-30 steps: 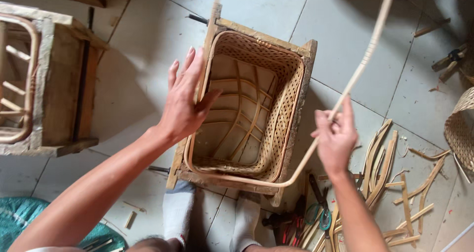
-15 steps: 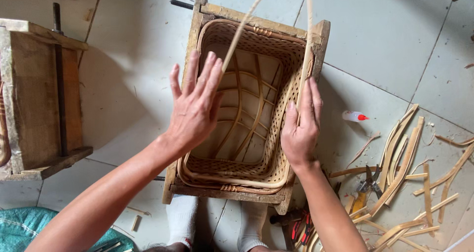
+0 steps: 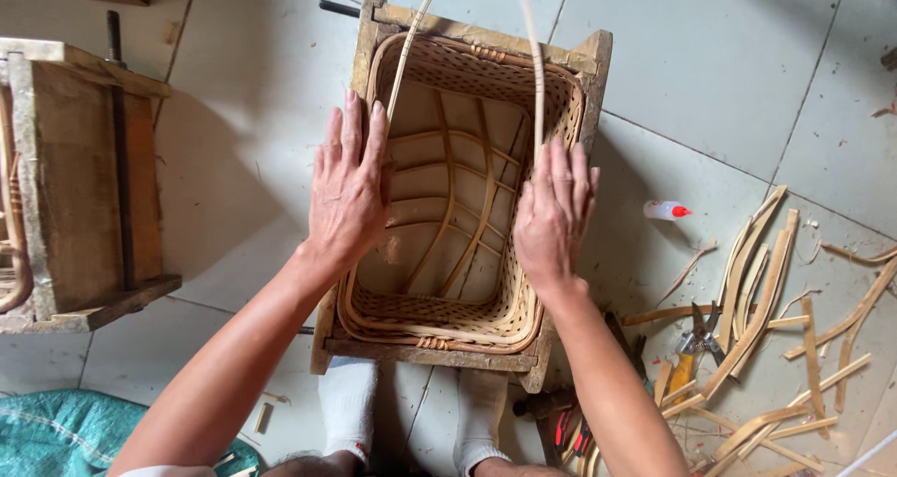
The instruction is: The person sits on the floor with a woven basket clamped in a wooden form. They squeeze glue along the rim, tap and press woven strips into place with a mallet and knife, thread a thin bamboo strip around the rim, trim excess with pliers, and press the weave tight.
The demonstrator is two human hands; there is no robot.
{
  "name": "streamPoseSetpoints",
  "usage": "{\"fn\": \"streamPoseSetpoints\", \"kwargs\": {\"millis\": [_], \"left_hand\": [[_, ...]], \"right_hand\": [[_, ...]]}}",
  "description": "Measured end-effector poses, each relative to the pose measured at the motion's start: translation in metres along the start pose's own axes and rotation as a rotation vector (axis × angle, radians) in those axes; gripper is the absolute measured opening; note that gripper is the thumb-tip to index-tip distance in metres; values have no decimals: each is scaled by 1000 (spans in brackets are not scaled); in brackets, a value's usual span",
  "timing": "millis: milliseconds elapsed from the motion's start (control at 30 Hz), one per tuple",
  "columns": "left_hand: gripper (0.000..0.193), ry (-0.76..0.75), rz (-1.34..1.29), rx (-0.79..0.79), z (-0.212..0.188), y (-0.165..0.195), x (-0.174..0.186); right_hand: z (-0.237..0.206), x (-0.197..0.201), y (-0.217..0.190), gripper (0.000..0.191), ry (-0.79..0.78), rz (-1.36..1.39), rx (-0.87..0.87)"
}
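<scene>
Head view: taken from above, faced straight down.
Range: close, floor [image 3: 729, 85] seen at arm's length.
Shared views: single camera.

A rectangular woven basket [image 3: 458, 206] of pale cane is set upright, mouth open, inside a rough wooden frame [image 3: 598, 61] on the tiled floor. Its bottom is formed of crossed ribs, and its walls are tightly woven. Two long thin cane strips [image 3: 533, 56] are seen rising from its rim, out of view.
</scene>
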State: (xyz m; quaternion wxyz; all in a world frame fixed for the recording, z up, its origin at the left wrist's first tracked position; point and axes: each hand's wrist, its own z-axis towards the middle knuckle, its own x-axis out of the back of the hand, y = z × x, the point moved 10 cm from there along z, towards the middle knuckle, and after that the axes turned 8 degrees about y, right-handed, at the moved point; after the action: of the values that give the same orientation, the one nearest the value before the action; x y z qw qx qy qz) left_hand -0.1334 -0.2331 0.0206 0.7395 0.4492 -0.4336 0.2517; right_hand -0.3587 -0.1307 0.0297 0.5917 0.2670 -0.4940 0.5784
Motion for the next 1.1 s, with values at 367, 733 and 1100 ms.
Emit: {"fn": "streamPoseSetpoints", "kwargs": {"millis": [367, 733, 1100], "left_hand": [[92, -101, -189, 321, -86, -19, 6], [29, -478, -2, -562, -187, 76, 11], [44, -328, -411, -502, -167, 123, 22]], "right_hand": [[-15, -2, 31, 59, -29, 205, -131], [-62, 24, 17, 54, -33, 248, -131], [-57, 34, 7, 54, -35, 229, -141]]}}
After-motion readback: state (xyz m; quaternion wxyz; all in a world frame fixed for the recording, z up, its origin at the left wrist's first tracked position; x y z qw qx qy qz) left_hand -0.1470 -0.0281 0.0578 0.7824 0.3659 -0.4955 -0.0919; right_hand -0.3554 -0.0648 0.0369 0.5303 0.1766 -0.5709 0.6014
